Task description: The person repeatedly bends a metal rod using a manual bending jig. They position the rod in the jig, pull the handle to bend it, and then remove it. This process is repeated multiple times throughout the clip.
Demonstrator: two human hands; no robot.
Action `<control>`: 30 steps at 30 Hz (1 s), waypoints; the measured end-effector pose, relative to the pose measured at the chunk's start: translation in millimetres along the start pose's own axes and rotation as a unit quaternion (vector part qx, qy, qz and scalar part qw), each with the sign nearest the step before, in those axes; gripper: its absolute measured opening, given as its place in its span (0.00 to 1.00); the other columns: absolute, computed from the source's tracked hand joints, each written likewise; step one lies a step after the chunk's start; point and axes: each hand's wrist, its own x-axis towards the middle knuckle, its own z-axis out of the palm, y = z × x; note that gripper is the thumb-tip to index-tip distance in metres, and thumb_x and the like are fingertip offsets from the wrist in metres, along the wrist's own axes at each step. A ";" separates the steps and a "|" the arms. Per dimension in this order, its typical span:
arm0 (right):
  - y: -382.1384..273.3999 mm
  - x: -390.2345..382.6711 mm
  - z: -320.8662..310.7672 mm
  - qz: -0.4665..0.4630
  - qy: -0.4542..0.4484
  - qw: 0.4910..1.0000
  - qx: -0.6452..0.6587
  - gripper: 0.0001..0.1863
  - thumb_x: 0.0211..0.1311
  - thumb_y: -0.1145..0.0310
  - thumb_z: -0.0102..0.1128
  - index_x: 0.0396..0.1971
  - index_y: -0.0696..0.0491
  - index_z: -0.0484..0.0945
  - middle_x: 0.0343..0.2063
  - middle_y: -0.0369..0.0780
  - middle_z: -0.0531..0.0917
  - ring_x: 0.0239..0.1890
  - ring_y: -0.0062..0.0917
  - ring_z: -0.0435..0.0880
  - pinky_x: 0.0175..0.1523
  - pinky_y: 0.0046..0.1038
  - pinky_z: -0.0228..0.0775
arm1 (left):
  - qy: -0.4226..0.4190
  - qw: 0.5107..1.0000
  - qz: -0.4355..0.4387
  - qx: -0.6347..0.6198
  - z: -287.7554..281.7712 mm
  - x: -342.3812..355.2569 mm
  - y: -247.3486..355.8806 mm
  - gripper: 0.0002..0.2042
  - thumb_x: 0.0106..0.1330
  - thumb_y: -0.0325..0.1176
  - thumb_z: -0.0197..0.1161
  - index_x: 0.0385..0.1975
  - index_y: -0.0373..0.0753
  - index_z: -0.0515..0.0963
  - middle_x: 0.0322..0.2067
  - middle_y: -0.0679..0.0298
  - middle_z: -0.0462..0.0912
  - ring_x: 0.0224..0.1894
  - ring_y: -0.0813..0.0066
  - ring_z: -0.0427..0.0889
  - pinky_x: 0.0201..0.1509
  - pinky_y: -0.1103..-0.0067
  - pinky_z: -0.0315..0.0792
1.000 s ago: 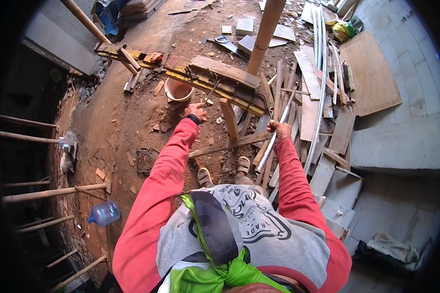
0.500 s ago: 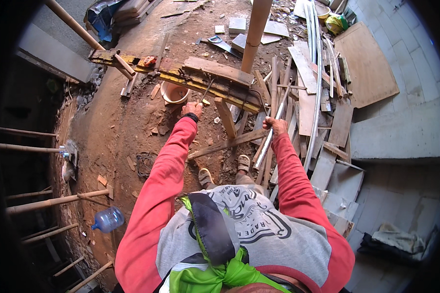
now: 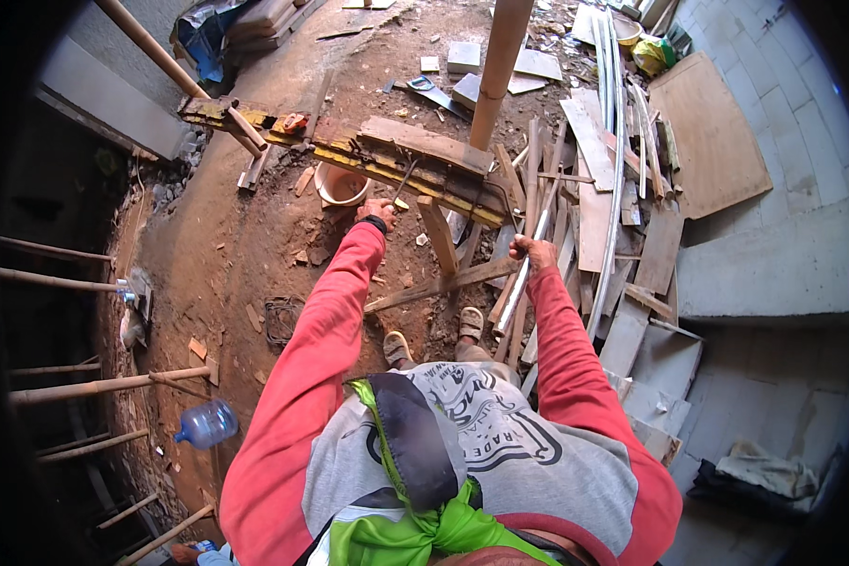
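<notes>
Thin metal rod [image 3: 406,178]: lower end gripped in curled fingers of left hand [image 3: 377,211], upper end at yellow-edged beam [image 3: 448,193]. Right hand [image 3: 535,251]: fingers curled, grip contents cannot be told; bent dark bar [image 3: 507,199] just ahead. Wooden plank [image 3: 427,141] lies atop beam.

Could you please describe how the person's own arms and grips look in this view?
Both arms wear long, plain red sleeves, the left sleeve and the right sleeve, reaching about to the wrists. A dark band circles the left wrist; none can be made out on the right. The left grip and right grip are bare, without gloves.
</notes>
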 end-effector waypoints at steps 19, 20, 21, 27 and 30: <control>-20.5 -11.6 -2.8 -0.112 0.021 0.993 0.012 0.09 0.54 0.73 0.69 0.29 0.63 0.81 0.23 0.43 0.85 0.19 0.23 0.83 0.23 0.23 0.74 | -0.134 0.971 -0.012 -0.197 -29.7 -15.6 28.4 0.18 0.71 0.28 0.57 0.59 0.30 0.72 0.35 0.53 0.87 0.24 0.67 0.85 0.25 0.73 0.81; -22.2 -13.2 -3.6 -0.117 0.020 0.993 0.013 0.09 0.54 0.73 0.69 0.29 0.63 0.81 0.23 0.44 0.85 0.19 0.23 0.83 0.23 0.23 0.74 | -0.131 0.972 -0.009 -0.195 -30.0 -18.6 31.7 0.18 0.71 0.27 0.56 0.58 0.30 0.72 0.35 0.54 0.87 0.24 0.69 0.85 0.25 0.74 0.81; -22.6 -14.2 -4.9 -0.124 0.012 0.992 0.022 0.09 0.55 0.72 0.69 0.28 0.63 0.81 0.23 0.44 0.85 0.20 0.23 0.83 0.24 0.23 0.74 | -0.121 0.976 0.008 -0.183 -31.0 -21.3 35.0 0.17 0.71 0.27 0.56 0.57 0.31 0.74 0.34 0.54 0.87 0.24 0.70 0.85 0.25 0.74 0.80; -17.8 -40.9 15.1 -0.104 -0.008 0.993 0.050 0.12 0.55 0.69 0.70 0.33 0.60 0.80 0.26 0.42 0.85 0.22 0.23 0.84 0.26 0.21 0.73 | -0.002 0.981 0.127 -0.149 -56.4 -23.2 41.8 0.13 0.68 0.29 0.58 0.50 0.36 0.81 0.31 0.62 0.89 0.21 0.80 0.82 0.24 0.82 0.77; -11.0 -57.1 20.2 -0.106 0.002 0.991 0.080 0.12 0.56 0.65 0.71 0.34 0.55 0.80 0.27 0.38 0.86 0.23 0.20 0.84 0.23 0.19 0.70 | -0.003 0.978 0.141 -0.152 -70.3 -39.6 70.5 0.14 0.68 0.29 0.58 0.51 0.36 0.81 0.32 0.62 0.89 0.22 0.80 0.82 0.26 0.82 0.78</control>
